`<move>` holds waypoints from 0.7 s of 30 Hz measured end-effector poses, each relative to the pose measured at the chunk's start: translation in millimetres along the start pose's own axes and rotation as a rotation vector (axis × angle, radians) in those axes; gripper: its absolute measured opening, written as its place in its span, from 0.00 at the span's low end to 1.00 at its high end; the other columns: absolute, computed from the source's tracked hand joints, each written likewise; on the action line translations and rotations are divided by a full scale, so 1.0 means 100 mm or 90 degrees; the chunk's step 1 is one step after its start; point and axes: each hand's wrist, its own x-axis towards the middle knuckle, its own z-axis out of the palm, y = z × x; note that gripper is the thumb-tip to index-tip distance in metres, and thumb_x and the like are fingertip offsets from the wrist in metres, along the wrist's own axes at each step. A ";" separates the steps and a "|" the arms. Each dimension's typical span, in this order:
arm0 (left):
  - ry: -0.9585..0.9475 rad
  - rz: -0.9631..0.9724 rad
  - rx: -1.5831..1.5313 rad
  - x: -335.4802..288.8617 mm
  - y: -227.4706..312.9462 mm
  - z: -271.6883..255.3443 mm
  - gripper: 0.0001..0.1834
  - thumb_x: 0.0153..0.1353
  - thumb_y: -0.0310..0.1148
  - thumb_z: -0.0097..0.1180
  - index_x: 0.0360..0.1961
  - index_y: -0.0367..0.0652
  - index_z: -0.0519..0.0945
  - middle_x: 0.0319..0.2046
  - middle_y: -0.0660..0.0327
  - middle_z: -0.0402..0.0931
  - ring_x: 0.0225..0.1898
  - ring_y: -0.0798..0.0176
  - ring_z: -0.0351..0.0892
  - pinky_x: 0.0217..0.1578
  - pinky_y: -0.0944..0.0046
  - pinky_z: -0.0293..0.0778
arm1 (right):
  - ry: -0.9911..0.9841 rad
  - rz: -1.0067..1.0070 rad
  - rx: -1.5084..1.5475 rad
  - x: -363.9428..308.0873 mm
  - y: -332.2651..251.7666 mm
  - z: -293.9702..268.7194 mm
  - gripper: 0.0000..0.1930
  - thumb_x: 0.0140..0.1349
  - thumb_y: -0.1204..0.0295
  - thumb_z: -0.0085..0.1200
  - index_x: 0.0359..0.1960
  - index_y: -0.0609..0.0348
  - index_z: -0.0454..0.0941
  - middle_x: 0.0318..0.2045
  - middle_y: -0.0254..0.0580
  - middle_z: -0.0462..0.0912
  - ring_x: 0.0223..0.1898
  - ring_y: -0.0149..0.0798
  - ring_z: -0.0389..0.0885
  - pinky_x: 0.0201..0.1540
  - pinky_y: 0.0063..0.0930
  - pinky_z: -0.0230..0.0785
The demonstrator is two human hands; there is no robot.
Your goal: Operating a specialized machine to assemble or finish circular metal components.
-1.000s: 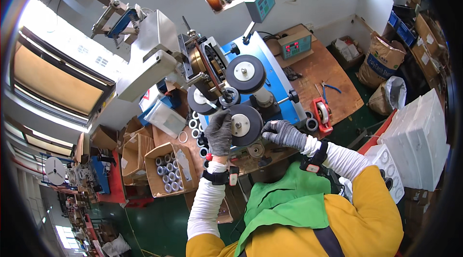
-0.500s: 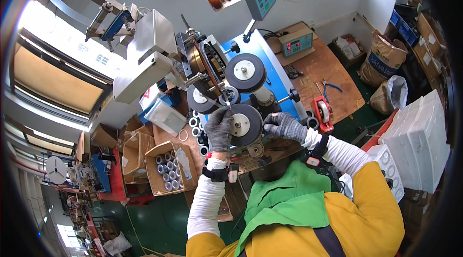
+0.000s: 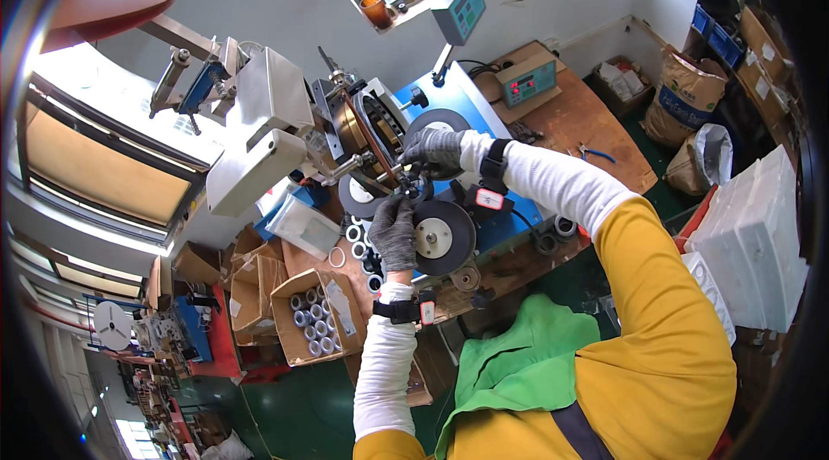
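Both gloved hands meet at the middle of a ring-winding machine (image 3: 370,119), among its black rollers. My left hand (image 3: 394,231) is by the left edge of the front roller (image 3: 445,237), fingers pinched together and pointing up; what they grip is too small to make out. My right hand (image 3: 434,151) reaches across the far roller (image 3: 442,120) and covers part of it. Its fingers curl down beside a small dark ring-shaped piece (image 3: 416,190) between the rollers. Whatever those fingers hold is hidden. Another roller (image 3: 358,192) stands left of the hands.
A cardboard box (image 3: 304,339) of wrapped rings stands at front left, near loose rings (image 3: 353,234) on the wooden bench. A red-digit control box (image 3: 528,80) and blue-handled pliers (image 3: 596,154) lie right. White foam blocks (image 3: 749,240) are stacked at far right.
My right hand has moved left and away from me, from beside the front roller to over the far roller. My left hand stays near the front roller. The view has shifted slightly.
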 end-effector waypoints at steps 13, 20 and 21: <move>-0.229 -0.020 -0.053 -1.13 0.26 0.14 0.08 0.51 0.25 0.51 0.34 0.37 0.73 0.27 0.62 0.73 0.28 0.72 0.71 0.31 0.72 0.68 | 0.204 0.152 -0.005 0.02 -0.32 -0.07 0.08 0.43 0.65 0.53 0.25 0.52 0.75 0.31 0.43 0.72 0.31 0.45 0.72 0.34 0.36 0.64; -0.357 -0.602 -0.602 -1.69 -0.76 1.05 0.17 0.53 0.27 0.46 0.46 0.40 0.66 0.43 0.56 0.68 0.42 0.62 0.70 0.41 0.64 0.68 | 0.209 0.133 -0.271 0.02 -0.24 0.05 0.06 0.41 0.66 0.55 0.22 0.48 0.76 0.29 0.37 0.74 0.36 0.43 0.71 0.38 0.36 0.64; -0.321 -0.717 -0.849 -1.79 -1.01 1.19 0.19 0.53 0.28 0.45 0.49 0.42 0.64 0.48 0.54 0.65 0.46 0.59 0.68 0.43 0.60 0.66 | 0.227 0.111 -0.292 0.03 -0.25 0.07 0.06 0.41 0.66 0.55 0.23 0.49 0.76 0.29 0.37 0.74 0.36 0.43 0.71 0.38 0.36 0.64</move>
